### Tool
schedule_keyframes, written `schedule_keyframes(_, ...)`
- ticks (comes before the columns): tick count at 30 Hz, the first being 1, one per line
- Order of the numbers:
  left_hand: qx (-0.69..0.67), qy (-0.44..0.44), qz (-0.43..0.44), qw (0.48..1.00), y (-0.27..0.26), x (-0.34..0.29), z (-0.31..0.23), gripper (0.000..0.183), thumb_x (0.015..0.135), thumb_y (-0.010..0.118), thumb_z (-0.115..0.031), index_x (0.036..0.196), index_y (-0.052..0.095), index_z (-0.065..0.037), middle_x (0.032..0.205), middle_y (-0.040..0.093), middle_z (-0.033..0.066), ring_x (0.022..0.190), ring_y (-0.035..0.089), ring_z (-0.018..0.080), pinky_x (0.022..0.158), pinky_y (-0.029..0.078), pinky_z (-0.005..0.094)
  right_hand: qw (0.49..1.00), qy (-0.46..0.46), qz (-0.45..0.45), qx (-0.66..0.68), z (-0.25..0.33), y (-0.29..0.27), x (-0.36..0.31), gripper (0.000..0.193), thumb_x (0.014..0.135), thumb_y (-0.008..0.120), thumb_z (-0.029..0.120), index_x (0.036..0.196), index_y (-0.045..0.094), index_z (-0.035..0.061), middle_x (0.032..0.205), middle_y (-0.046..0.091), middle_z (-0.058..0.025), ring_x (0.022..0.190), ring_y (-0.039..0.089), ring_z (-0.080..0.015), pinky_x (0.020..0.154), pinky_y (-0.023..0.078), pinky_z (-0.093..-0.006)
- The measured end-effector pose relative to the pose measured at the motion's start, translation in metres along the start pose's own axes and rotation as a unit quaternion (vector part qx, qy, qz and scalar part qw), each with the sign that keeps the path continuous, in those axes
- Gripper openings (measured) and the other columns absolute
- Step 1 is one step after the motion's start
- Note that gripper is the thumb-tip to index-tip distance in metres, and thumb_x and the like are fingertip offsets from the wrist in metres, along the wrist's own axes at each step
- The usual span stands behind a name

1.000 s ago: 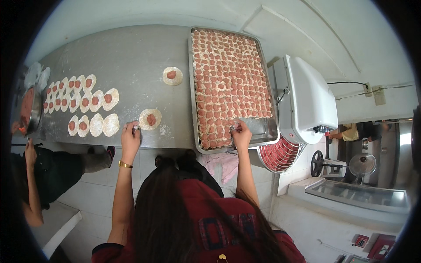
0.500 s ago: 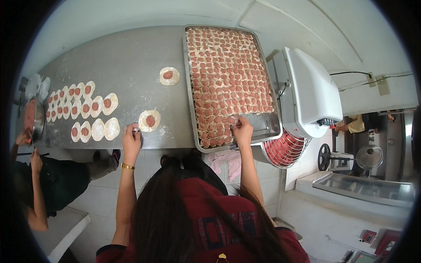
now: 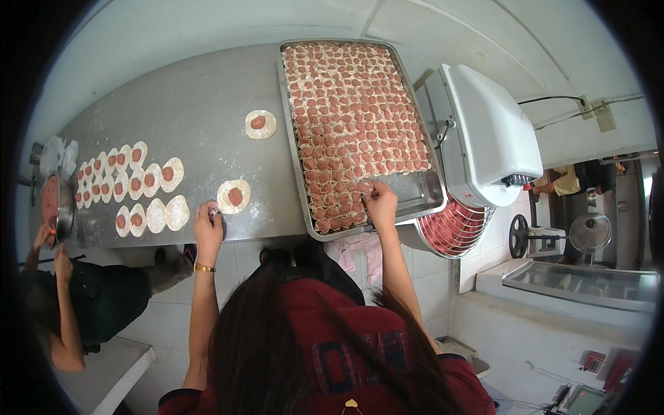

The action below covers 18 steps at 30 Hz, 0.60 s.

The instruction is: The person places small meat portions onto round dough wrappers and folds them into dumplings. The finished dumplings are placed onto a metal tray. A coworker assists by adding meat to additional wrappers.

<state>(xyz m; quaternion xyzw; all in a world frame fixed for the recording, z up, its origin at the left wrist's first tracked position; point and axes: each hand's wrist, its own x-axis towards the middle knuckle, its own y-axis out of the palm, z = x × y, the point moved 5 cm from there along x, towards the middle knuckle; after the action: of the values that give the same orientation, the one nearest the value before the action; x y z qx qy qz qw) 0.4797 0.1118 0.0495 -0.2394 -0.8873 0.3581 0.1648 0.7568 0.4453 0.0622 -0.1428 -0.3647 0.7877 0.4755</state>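
My right hand is over the metal tray, its fingers pinched at the edge of the packed rows of open-topped dumplings with pinkish meat. It seems to grip one dumpling there, partly hidden by the fingers. My left hand is at the front edge of the steel table, thumb and fingers curled together; a small pale bit shows between them, too small to name. Just right of those fingertips lies a round dough wrapper with a meat ball on it. Another filled wrapper lies farther back.
More wrappers lie in rows at the left, most topped with meat. A co-worker's hands are by a metal bowl of meat. Right of the tray stands a white mixer with a wire guard over red meat.
My view has shifted slightly. Both hands stay about where they were, the left beside the wrapper and the right at the dumpling rows, with small finger movements.
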Motion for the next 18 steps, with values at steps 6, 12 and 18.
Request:
schedule_keyframes(6,0.008,0.019,-0.011,1.000,0.0003,0.0016,0.0009,0.023,0.078,0.054,0.000,0.101,0.055,-0.002,0.089,0.055,0.0156,0.076,0.053,0.0298,0.070,0.044,0.0390,0.992,0.099,-0.073,0.032,-0.0117,0.0010,-0.0045,0.025,0.068,0.066,0.004,0.093,0.067,-0.0010,0.079,0.064,-0.0179,0.068,0.063,-0.0273,0.065,0.050,-0.0351)
schedule_keyframes(12,0.012,0.000,-0.001,1.000,0.0001,0.0018,0.0013,0.022,0.078,0.055,0.000,0.100,0.055,-0.001,0.088,0.054,0.0156,0.076,0.053,0.0305,0.070,0.044,0.0393,0.987,0.126,-0.094,0.037,-0.0105,-0.0034,-0.0085,0.021,0.068,0.068,0.008,0.086,0.067,-0.0019,0.078,0.064,-0.0201,0.069,0.064,-0.0305,0.066,0.049,-0.0375)
schedule_keyframes(18,0.015,-0.001,0.002,1.000,0.0014,0.0039,0.0008,0.021,0.078,0.055,0.000,0.099,0.054,-0.001,0.087,0.054,0.0163,0.075,0.053,0.0309,0.069,0.043,0.0396,0.990,0.095,-0.093,0.055,-0.0079,0.0060,-0.0035,0.024,0.067,0.068,0.006,0.088,0.063,-0.0019,0.074,0.062,-0.0197,0.074,0.063,-0.0341,0.068,0.050,-0.0396)
